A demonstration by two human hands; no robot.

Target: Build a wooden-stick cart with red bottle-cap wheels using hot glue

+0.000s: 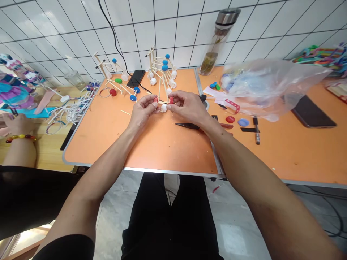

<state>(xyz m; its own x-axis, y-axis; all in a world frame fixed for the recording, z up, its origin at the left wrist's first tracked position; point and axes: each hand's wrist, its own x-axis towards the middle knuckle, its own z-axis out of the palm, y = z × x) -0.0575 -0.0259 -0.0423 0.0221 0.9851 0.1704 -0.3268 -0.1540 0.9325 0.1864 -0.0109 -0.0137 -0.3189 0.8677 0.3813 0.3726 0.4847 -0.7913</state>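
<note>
My left hand (142,111) pinches a red bottle cap (156,100) at one end of a short crosswise stick. At its other end my right hand (188,106) closes on a second red bottle cap (171,100). A white cap (163,108) sits between my fingertips. Two thin wooden sticks (159,86) run up from here towards a stick frame with blue caps (165,67) and white caps behind; whether they are joined is unclear. To the left stands another stick model (119,86) with red, green and blue caps.
Pliers (188,125) lie beneath my right forearm. On the right are a plastic bag (260,86), loose caps (243,122), a pen (256,130) and a phone (311,112). A tall glass bottle (214,50) stands by the wall. A co-worker's hand (20,126) is at far left.
</note>
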